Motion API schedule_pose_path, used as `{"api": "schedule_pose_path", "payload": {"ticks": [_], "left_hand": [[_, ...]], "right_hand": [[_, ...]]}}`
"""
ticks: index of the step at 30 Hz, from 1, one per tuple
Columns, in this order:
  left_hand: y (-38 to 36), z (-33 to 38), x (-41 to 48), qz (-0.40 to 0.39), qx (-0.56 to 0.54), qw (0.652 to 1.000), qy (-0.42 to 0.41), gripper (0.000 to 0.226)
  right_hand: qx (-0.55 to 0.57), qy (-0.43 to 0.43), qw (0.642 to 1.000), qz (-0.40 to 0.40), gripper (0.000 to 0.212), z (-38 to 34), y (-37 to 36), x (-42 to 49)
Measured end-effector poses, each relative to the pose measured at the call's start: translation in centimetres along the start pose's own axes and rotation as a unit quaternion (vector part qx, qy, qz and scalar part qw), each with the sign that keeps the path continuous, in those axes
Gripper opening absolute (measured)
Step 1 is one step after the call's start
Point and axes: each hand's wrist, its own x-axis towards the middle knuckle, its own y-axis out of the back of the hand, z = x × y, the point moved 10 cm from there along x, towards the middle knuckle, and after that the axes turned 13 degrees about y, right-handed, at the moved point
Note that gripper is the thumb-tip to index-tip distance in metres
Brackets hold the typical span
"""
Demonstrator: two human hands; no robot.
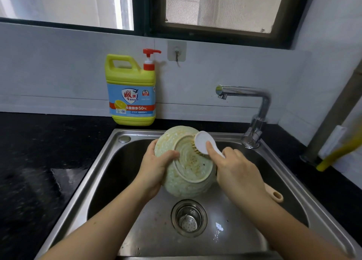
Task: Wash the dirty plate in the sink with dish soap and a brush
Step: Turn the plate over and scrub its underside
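A pale green plate point(186, 187) is held tilted over the steel sink point(109, 152), its underside and foot ring facing me, smeared with brownish dirt and suds. My left hand point(154, 167) grips the plate's left rim, thumb across the back. My right hand point(235, 171) holds a white brush point(202, 142) by its handle, index finger laid along the head, bristles pressed against the upper right of the plate's underside. The yellow dish soap bottle point(131, 91) with a red pump stands on the counter behind the sink.
A chrome faucet point(256, 113) rises at the sink's back right, spout pointing left, no water running. The drain strainer point(189, 218) sits in the basin floor. A beige handle point(275, 195) lies in the sink at right. Black countertop point(39, 162) surrounds the sink. A wall hook point(176, 51) hangs above.
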Motion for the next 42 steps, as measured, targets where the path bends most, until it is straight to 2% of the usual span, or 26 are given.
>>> {"api": "schedule_pose_path", "payload": {"ticks": [7, 12, 14, 18, 23, 29, 34, 37, 39, 42], "left_hand": [[1.1, 0.1, 0.1, 0.027, -0.042, 0.999, 0.000, 0.032], [0.8, -0.3, 0.3, 0.019, -0.051, 0.998, 0.015, 0.037], [0.7, -0.4, 0.3, 0.020, -0.042, 0.999, 0.015, 0.037], [1.2, -0.2, 0.2, 0.035, -0.028, 0.999, 0.004, 0.041], [0.6, -0.6, 0.3, 0.021, -0.038, 0.999, 0.022, 0.040], [1.2, -0.7, 0.5, 0.038, -0.046, 0.998, 0.021, 0.034], [0.9, -0.7, 0.5, 0.024, -0.053, 0.998, 0.026, 0.039], [0.8, -0.7, 0.4, 0.024, -0.038, 0.999, 0.023, 0.038], [1.0, -0.8, 0.4, 0.029, -0.039, 0.998, 0.026, 0.037], [1.0, -0.8, 0.5, 0.023, -0.051, 0.998, 0.033, 0.036]], "right_hand": [[0.061, 0.126, 0.990, 0.004, 0.072, -4.2, 0.4, 0.0], [0.013, 0.033, 0.999, -0.003, 0.071, -0.9, 0.1, 0.3], [0.024, 0.057, 0.998, 0.004, 0.071, -1.7, 0.1, 0.1], [0.049, 0.160, 0.986, 0.009, 0.072, -4.5, 0.5, 0.0], [0.033, 0.062, 0.998, 0.000, 0.070, -1.5, -0.1, 0.5], [0.095, 0.182, 0.978, -0.035, 0.062, -3.0, -0.1, 0.2], [0.045, 0.093, 0.994, -0.022, 0.061, -0.5, 0.4, 0.5], [0.096, 0.160, 0.982, -0.017, 0.061, -2.9, 0.0, 0.5], [0.111, 0.201, 0.972, -0.044, 0.055, -3.1, 0.0, 0.4], [0.101, 0.140, 0.982, -0.073, 0.047, -0.5, -0.3, 0.4]]}}
